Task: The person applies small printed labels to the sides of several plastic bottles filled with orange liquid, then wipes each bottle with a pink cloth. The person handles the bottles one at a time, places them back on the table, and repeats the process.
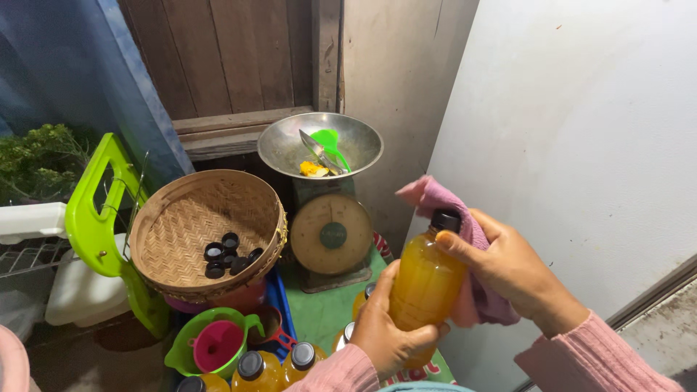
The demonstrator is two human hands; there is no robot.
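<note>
While I look down at my work, the small clear plastic bottle of orange juice with a black screw cap (427, 279) stands nearly upright between my two hands, its long axis running from my lap up toward the wall and leaning a touch to the right at the cap. My left hand (388, 330) is wrapped around its lower half from below and from the left, fingers curled shut on the body so that only the base is hidden behind them. My right hand (508, 272) comes in from the right at the upper half, thumb lying across the shoulder just under the cap, with the pink cloth (454, 218) pinched between palm and bottle and bunched up behind the cap. So both hands touch the bottle, the left low and the right high, and the cap sits nearer my right thumb than anything of the left.

Down to the left, more capped orange bottles (279, 366) stand on the green table (319, 312), beside a green funnel jug with a pink funnel (214, 345) in it. A round woven bamboo basket (207, 232) holds loose black caps (229, 255), well apart from my hands. Behind it stands the dial kitchen scale with a steel bowl (323, 145).
</note>
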